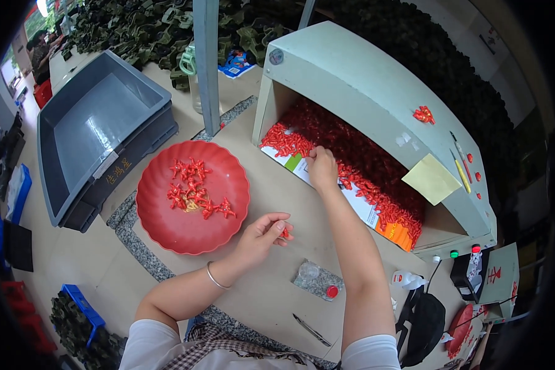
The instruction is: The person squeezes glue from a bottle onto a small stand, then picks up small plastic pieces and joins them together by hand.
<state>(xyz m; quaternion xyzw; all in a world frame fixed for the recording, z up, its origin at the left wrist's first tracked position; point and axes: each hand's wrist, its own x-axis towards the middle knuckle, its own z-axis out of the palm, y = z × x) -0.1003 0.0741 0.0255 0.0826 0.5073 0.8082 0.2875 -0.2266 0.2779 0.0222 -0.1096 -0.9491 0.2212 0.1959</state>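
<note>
My left hand (263,237) is closed in front of the wide red scalloped dish (219,166), with a small red plastic piece (284,233) pinched between thumb and fingers. Several small red star-like assemblies (191,171) lie in the dish, around a gold-coloured mark. Farther right, my right hand (322,168) reaches to the front of a pale green open-fronted box (339,68). Its fingers are pressed together at the heap of small red plastic pieces (376,200); what they hold, if anything, is hidden.
A grey plastic bin (98,123) stands at the left beside a metal post (206,74). Near my right forearm are a stone slab with a small clear container and a red-capped bottle (332,291). Tweezers (311,330) lie near the front edge. A yellow note (431,179) hangs on the box.
</note>
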